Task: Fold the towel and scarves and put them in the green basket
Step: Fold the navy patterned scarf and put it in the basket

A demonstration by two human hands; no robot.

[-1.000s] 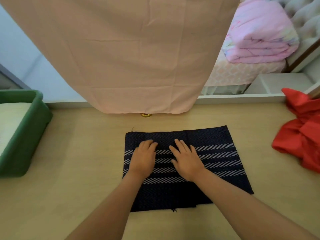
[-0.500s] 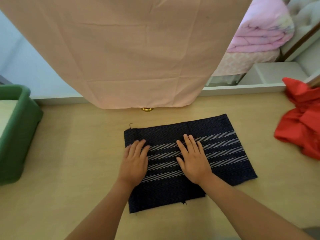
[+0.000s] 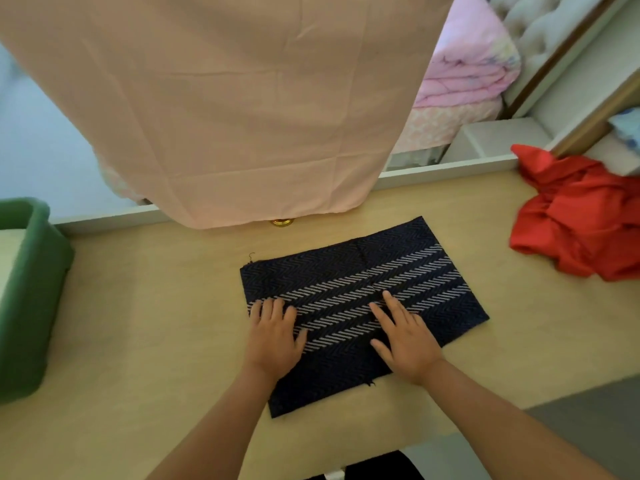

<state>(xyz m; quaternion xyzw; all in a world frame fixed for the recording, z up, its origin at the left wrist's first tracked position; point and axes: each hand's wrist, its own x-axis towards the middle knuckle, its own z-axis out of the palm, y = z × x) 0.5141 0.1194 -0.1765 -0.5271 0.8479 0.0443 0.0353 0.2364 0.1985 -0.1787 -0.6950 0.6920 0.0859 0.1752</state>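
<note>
A dark navy scarf [image 3: 408,271] with white herringbone stripes lies folded into a flat rectangle in the middle of the wooden table [image 3: 156,323]. My left hand [image 3: 275,336] rests flat on its left part, fingers spread. On the scarf's middle my right hand [image 3: 403,336] presses down palm first, fingers apart. A crumpled red scarf [image 3: 578,223] lies at the table's right edge. The green basket [image 3: 33,299] stands at the far left, with a pale folded cloth [image 3: 8,251] inside it.
A large peach cloth [image 3: 225,109] hangs down over the table's far edge, just behind the navy scarf. A small brass knob [image 3: 282,222] shows below it. Beyond the table is a bed with a pink quilt [image 3: 474,71]. The table's near right corner is close to my right forearm.
Both hands have slid toward me and apart over the navy scarf. The view has tilted, so the scarf now lies slanted.
</note>
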